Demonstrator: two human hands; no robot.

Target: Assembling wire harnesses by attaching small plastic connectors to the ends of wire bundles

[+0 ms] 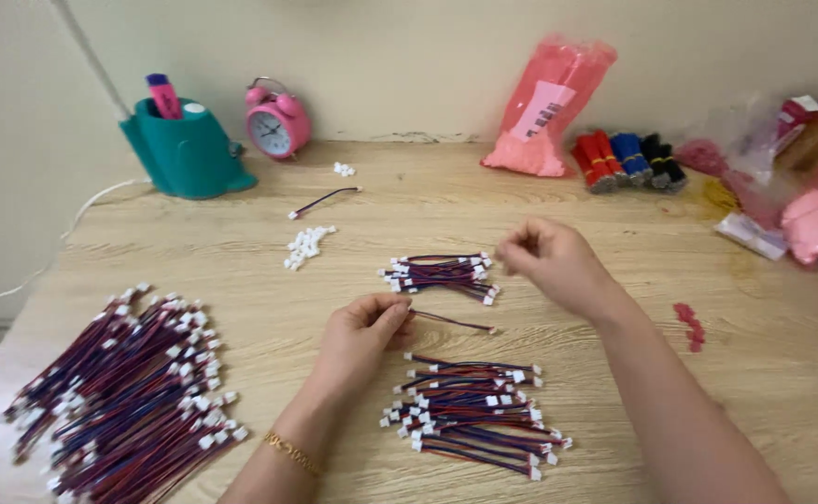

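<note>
Item: left hand (360, 338), grip pinched shut on the near end of a single wire lead (454, 323); the lead ran rightward just above the worktop (614, 224), its far end free.

Item: right hand (551, 261), raised over the middle of the worktop, fingertips drawn together; blurred, so I could not tell whether anything was held.

Item: small bundle of leads (442, 273), lying between the two hands, slightly farther away.

Item: loose pile of leads (474, 415), near side, just below the held lead.

Item: large heap of leads (124, 392), near left, well apart from the hands.

Item: white connector housings (306, 246), scattered left of centre, with a stray lead (323, 201) beyond.

Item: teal pen holder (185, 149) and pink alarm clock (278, 121), far left against the wall.

Item: pink plastic bag (544, 107) and banded wire bundles (628, 161), far right.
</note>
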